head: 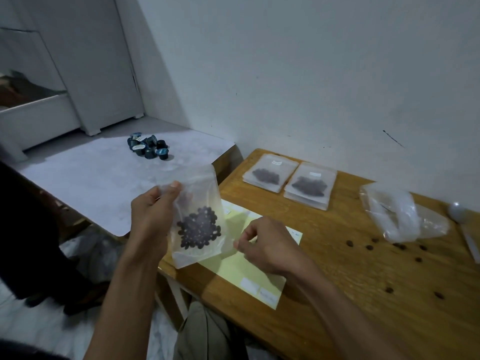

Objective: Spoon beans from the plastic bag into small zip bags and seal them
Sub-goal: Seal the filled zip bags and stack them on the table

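Wooden table (337, 281) fills the right half. At 12 o'clock on it, two filled zip bags (288, 184) lying flat side by side, touching, dark beans inside. At 2 o'clock a crumpled clear plastic bag (400, 216), a white spoon (461, 216) just beside it at 3. Loose beans (389, 268) scattered from centre toward 4 o'clock. Yellow paper sheet (246, 271) at 9 o'clock, near the table's edge. Second table with white top (91, 183) at left, carrying a cluster of dark capsules (148, 146) at its 1 o'clock.

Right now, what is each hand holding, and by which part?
The left hand grips the small zip bag of beans by its upper left edge. The right hand pinches its lower right corner.
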`<state>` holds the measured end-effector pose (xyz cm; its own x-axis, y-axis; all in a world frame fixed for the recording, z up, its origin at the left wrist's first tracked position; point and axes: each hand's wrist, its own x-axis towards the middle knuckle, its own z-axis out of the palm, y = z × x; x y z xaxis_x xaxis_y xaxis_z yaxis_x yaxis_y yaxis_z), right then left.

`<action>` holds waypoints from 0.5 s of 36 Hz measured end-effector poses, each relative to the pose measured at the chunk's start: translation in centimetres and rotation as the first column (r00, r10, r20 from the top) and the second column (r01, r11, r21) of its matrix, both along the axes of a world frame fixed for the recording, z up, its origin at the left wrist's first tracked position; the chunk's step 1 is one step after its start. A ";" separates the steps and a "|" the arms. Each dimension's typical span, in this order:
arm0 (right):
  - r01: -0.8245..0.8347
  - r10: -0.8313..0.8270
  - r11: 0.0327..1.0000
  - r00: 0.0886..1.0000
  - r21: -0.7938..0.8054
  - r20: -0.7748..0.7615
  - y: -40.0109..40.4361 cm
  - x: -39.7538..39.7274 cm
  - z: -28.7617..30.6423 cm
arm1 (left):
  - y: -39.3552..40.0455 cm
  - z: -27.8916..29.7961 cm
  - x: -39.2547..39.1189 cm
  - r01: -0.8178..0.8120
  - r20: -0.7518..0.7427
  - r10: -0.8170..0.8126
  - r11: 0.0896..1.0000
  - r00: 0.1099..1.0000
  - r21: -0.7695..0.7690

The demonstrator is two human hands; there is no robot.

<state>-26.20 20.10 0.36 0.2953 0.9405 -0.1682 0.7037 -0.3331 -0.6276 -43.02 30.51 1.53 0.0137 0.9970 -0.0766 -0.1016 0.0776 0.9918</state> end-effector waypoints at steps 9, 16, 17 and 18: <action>0.250 -0.106 0.941 0.856 0.226 -0.505 -3.0 4.4 2.1 | -0.8 0.0 2.7 0.113 0.010 -0.113 0.994 0.994 -0.002; 0.369 -0.082 0.851 0.797 0.373 -0.599 -4.3 7.1 4.4 | -3.4 0.5 7.6 0.333 0.001 -0.333 0.943 0.943 -0.001; 0.375 -0.080 0.839 0.801 0.393 -0.593 -4.4 7.4 4.6 | -4.0 0.6 8.3 0.365 0.000 -0.365 0.931 0.931 0.002; 0.374 -0.080 0.831 0.813 0.412 -0.576 -4.5 7.7 4.8 | -4.5 0.7 9.0 0.393 0.000 -0.394 0.919 0.919 0.007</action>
<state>-18.52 15.56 5.17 0.5169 0.8503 0.0987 0.1678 0.0124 -0.9857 -34.03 25.98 2.24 0.4052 0.9116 -0.0693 -0.0661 0.1048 0.9923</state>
